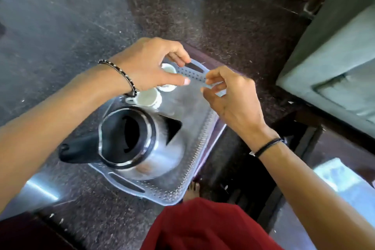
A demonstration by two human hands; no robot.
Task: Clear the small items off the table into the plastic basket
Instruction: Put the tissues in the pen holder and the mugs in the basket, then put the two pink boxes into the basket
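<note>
Translucent plastic basket (203, 138) on speckled stone worktop (60, 46); holds steel kettle (132, 138) and white cups (149, 97).
Left hand (148, 67) fingers pinch far handle rim; right hand (229, 95) fingers pinch adjoining rim, seemingly steadying it.

One basket (194, 158), one kettle (129, 138), three white cups (149, 97), and two hands (146, 67).

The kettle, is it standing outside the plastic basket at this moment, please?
No, the kettle stands inside the plastic basket, next to the white cups, with perforated basket walls around it.
</note>
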